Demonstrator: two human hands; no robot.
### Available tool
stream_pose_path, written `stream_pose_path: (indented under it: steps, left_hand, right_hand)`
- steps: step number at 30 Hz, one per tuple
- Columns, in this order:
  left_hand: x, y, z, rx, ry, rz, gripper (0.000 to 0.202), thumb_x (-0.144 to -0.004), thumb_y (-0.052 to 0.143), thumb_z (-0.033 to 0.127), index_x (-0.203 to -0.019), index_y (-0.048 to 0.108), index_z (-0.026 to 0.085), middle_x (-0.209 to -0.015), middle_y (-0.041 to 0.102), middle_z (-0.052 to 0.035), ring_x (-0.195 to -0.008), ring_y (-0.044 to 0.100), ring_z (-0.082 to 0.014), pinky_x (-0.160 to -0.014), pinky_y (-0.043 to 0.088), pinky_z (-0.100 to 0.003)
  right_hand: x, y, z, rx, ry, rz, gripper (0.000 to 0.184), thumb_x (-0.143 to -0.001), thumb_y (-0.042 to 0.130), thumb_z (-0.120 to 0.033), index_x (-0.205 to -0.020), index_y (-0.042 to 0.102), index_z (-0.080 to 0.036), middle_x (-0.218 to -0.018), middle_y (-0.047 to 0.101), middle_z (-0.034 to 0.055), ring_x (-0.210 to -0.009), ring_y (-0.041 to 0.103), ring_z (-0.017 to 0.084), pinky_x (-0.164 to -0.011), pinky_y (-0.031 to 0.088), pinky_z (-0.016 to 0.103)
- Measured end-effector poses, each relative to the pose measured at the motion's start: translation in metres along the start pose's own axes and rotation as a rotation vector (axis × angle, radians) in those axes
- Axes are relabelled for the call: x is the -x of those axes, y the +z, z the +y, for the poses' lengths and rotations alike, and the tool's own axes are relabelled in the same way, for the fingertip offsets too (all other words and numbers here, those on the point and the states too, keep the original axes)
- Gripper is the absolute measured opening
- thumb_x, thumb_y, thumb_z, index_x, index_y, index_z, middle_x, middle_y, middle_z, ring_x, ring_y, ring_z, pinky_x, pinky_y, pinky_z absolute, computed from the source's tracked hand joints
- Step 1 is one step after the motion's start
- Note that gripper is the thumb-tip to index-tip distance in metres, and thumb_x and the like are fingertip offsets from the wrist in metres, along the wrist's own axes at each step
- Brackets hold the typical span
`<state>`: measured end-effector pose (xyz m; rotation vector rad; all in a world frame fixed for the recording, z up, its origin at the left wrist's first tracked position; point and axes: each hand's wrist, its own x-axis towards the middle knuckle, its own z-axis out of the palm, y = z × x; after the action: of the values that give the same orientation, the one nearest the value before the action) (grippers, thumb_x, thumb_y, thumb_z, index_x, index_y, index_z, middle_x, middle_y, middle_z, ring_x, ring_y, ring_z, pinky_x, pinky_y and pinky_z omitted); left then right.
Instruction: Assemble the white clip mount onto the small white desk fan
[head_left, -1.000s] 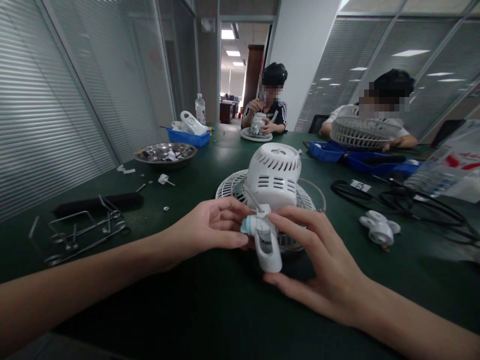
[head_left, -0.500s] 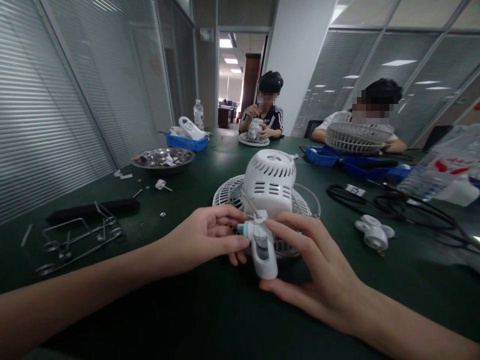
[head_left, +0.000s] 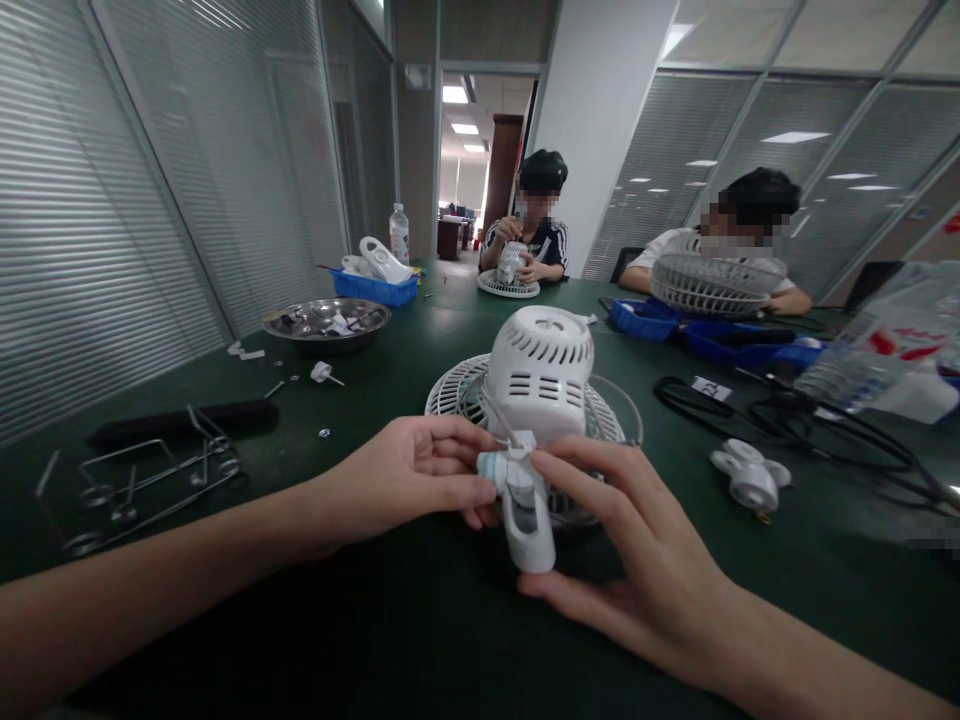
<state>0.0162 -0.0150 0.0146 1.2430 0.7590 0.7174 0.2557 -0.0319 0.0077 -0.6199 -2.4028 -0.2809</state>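
In front of me a white fan motor housing (head_left: 541, 360) with vent slots stands on a round white fan grille (head_left: 456, 385). A white bracket (head_left: 529, 535) with an oblong opening juts from the housing toward me. At its left side is a light-blue knob (head_left: 489, 466), pinched between the thumb and fingers of my left hand (head_left: 427, 475). My right hand (head_left: 637, 540) grips the bracket, fingers near its top and thumb at its lower end. A thin cable (head_left: 495, 405) runs down the housing to the bracket. My fingers partly cover the knob and the grille.
Left lie bent wire stands (head_left: 161, 480), a black bar (head_left: 187, 422), a small white knob (head_left: 322, 372), a nut (head_left: 324, 433) and a metal bowl (head_left: 326, 340) of parts. Right are a white three-lobed part (head_left: 750, 475) and black cables (head_left: 847, 440). Two people sit opposite with fan parts.
The light-blue knob shows a broader face now, as if turned slightly under my left fingers. Both hands keep their hold, and the whole view has shifted a little.
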Motion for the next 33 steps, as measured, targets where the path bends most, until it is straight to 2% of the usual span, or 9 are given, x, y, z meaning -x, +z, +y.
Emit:
stream_pose_path:
  steps: [3, 7, 12, 15, 18, 21, 25, 29, 33]
  left_hand:
    - [0.001, 0.0, -0.001, 0.017, 0.041, 0.035, 0.042, -0.069, 0.082, 0.018, -0.102, 0.057, 0.016, -0.088, 0.071, -0.0015, -0.081, 0.069, -0.0136, -0.077, 0.054, -0.026]
    - [-0.002, 0.002, -0.007, 0.011, 0.039, -0.038, 0.035, -0.083, 0.069, 0.04, -0.105, 0.058, 0.015, -0.086, 0.071, -0.0036, -0.07, 0.069, -0.0142, -0.067, 0.054, -0.027]
    - [-0.005, 0.001, -0.012, 0.023, -0.04, -0.087, 0.051, -0.086, 0.053, 0.062, -0.087, 0.063, 0.011, -0.075, 0.07, -0.0076, -0.063, 0.068, -0.0162, -0.06, 0.053, -0.027]
    - [-0.001, 0.002, -0.009, 0.014, -0.004, -0.07, 0.037, -0.082, 0.068, 0.046, -0.098, 0.06, 0.014, -0.079, 0.07, -0.0036, -0.066, 0.068, -0.0145, -0.062, 0.053, -0.025]
    - [0.002, 0.003, -0.007, 0.029, 0.052, 0.004, 0.044, -0.072, 0.081, 0.023, -0.107, 0.055, 0.019, -0.092, 0.068, -0.0005, -0.079, 0.069, -0.0133, -0.073, 0.054, -0.025]
    - [-0.001, 0.003, -0.01, 0.048, 0.06, -0.022, 0.034, -0.083, 0.07, 0.039, -0.104, 0.055, 0.017, -0.088, 0.069, -0.0025, -0.073, 0.069, -0.0139, -0.068, 0.054, -0.026]
    - [-0.006, 0.0, -0.013, 0.025, -0.02, -0.057, 0.049, -0.087, 0.051, 0.061, -0.088, 0.059, 0.013, -0.073, 0.069, -0.0055, -0.058, 0.067, -0.0151, -0.053, 0.051, -0.025]
    - [-0.004, 0.0, -0.009, 0.019, -0.004, -0.065, 0.038, -0.081, 0.069, 0.048, -0.095, 0.057, 0.015, -0.076, 0.07, -0.0031, -0.062, 0.067, -0.0136, -0.057, 0.051, -0.024]
    - [-0.002, 0.003, -0.007, 0.056, 0.047, -0.012, 0.044, -0.07, 0.082, 0.027, -0.102, 0.054, 0.018, -0.089, 0.068, -0.0011, -0.076, 0.067, -0.0133, -0.071, 0.054, -0.026]
  right_hand:
    - [0.0, 0.0, 0.0, 0.003, 0.002, -0.001, 0.059, -0.086, 0.064, -0.039, -0.134, 0.04, -0.016, -0.12, 0.056, 0.0151, -0.109, 0.056, 0.026, -0.085, 0.051, 0.039]
    - [-0.002, -0.002, -0.002, 0.001, 0.003, 0.014, 0.057, -0.086, 0.064, -0.038, -0.133, 0.042, -0.015, -0.119, 0.058, 0.0145, -0.109, 0.057, 0.025, -0.085, 0.051, 0.038]
    - [-0.002, -0.002, -0.002, 0.005, -0.012, 0.0, 0.057, -0.085, 0.066, -0.037, -0.133, 0.044, -0.015, -0.118, 0.059, 0.0136, -0.108, 0.058, 0.025, -0.085, 0.051, 0.037]
    - [-0.001, -0.001, -0.001, 0.009, -0.012, -0.013, 0.058, -0.086, 0.065, -0.037, -0.135, 0.042, -0.015, -0.12, 0.057, 0.0139, -0.111, 0.056, 0.025, -0.087, 0.05, 0.037]
    - [-0.001, -0.001, -0.001, 0.006, -0.001, -0.017, 0.06, -0.087, 0.064, -0.038, -0.137, 0.04, -0.015, -0.122, 0.055, 0.0142, -0.113, 0.054, 0.025, -0.089, 0.049, 0.037]
    - [-0.001, -0.001, -0.001, 0.014, -0.01, -0.012, 0.059, -0.087, 0.064, -0.037, -0.136, 0.04, -0.015, -0.122, 0.055, 0.0141, -0.112, 0.055, 0.025, -0.088, 0.049, 0.037]
    - [0.0, 0.0, -0.001, 0.014, -0.013, -0.008, 0.06, -0.085, 0.066, -0.038, -0.135, 0.042, -0.015, -0.12, 0.058, 0.014, -0.109, 0.057, 0.025, -0.086, 0.05, 0.037]
    - [0.003, -0.001, 0.0, 0.01, -0.014, -0.031, 0.063, -0.085, 0.066, -0.038, -0.137, 0.04, -0.016, -0.123, 0.057, 0.0139, -0.111, 0.056, 0.026, -0.087, 0.049, 0.038]
    - [0.003, -0.001, 0.0, 0.026, -0.014, -0.034, 0.062, -0.086, 0.065, -0.038, -0.137, 0.04, -0.014, -0.124, 0.056, 0.0144, -0.114, 0.054, 0.025, -0.089, 0.048, 0.036]
